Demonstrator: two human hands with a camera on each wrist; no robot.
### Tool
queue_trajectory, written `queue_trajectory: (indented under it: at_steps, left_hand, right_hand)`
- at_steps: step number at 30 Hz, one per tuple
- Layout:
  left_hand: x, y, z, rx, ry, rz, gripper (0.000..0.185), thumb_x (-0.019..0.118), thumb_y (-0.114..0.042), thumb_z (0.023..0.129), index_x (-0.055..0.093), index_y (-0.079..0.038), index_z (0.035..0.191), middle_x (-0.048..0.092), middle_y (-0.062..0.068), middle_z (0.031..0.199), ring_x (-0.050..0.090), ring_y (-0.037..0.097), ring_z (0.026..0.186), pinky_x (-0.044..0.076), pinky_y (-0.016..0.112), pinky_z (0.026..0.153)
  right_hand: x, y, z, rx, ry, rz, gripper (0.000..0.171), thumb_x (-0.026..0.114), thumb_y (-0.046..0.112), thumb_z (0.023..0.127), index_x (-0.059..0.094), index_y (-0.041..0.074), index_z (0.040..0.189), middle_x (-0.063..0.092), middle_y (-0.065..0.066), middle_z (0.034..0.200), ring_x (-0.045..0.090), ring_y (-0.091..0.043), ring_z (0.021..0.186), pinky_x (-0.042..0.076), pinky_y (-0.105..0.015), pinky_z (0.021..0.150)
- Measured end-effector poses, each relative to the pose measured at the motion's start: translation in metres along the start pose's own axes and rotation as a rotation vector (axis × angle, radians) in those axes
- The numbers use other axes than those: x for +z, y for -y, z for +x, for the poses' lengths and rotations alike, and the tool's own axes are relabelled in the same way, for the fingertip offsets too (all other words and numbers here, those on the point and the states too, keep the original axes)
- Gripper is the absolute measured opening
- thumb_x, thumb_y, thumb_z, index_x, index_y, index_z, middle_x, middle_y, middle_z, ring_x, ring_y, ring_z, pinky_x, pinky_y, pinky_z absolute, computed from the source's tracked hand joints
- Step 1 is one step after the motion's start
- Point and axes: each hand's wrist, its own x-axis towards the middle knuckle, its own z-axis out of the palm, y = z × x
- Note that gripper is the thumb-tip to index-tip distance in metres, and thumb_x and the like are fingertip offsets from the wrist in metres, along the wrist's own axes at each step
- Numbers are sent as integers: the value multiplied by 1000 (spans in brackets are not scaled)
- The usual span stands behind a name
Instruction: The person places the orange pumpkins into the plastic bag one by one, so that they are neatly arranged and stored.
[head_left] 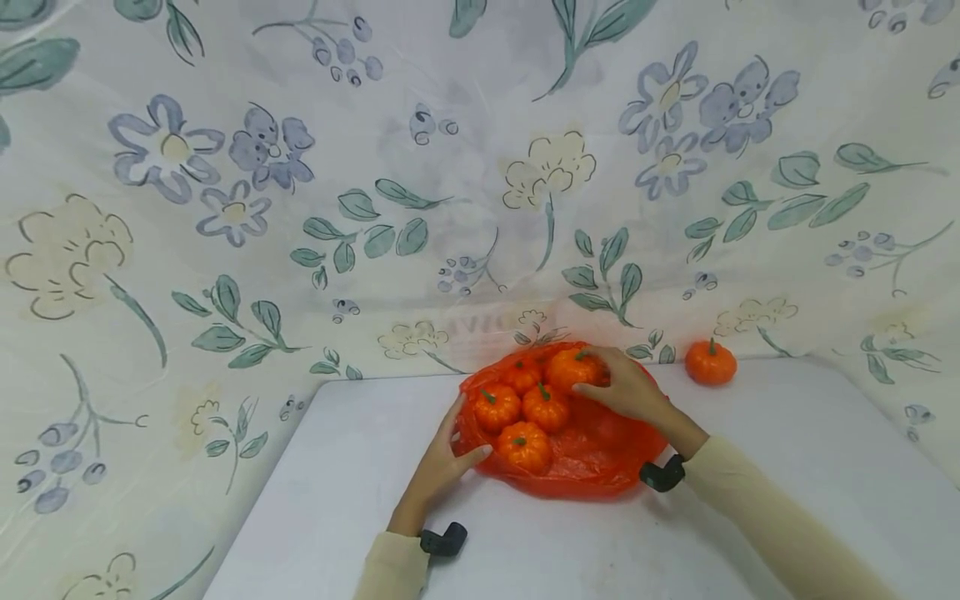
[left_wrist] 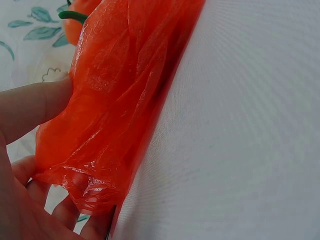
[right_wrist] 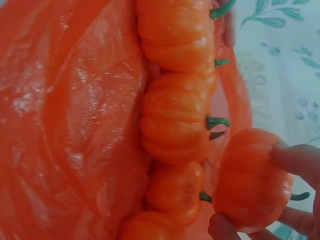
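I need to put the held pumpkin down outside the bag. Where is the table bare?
Bare table lies left of the orange bag, in front of it between the forearms, and right of it toward the lone pumpkin. Inside the bag it is crowded with pumpkins.

sleeves: cream, long, both arms | wrists: black camera mount each | left hand, right hand: bare
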Motion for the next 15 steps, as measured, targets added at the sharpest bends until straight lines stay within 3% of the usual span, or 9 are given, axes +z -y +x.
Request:
queue_trajectory:
  at_steps: [15]
  left_hand:
    - [0,-1,-2,3,0,10,94,74,-32,86,19,-21,161,24,7,166,33,36,147,33,59,117]
  right_hand:
    - [13,-20,-18,27,-1,44,70,76,31,89,45,5,146,45,-21,147,43,-42,135,42,-63,109]
